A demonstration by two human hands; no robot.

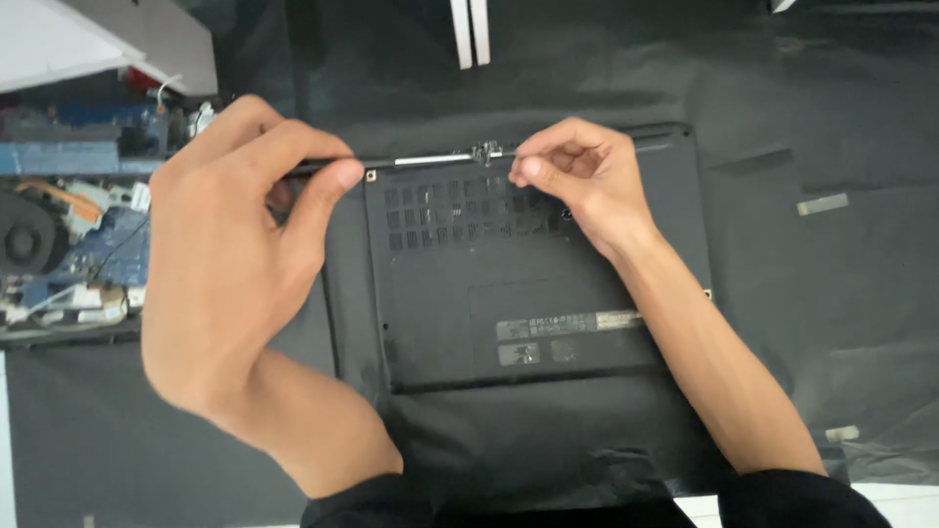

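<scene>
A black laptop base (528, 284) is laid underside up on a wrinkled black sheet (841, 293). A thin metal hinge bar (440, 156) along its far edge is pinched by the left hand (230, 264) at one end and the right hand (577, 171) near the hinge. Two grey rectangular labels (567, 325) are seen near the vents. An opened circuit board (68, 244) is set at left.

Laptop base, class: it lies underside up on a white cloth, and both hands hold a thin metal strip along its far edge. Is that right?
Not quite. The head view shows the cloth is black, not white. The rest holds: the laptop base lies underside up, and the left hand and right hand both hold the thin metal strip along its far edge.
</scene>
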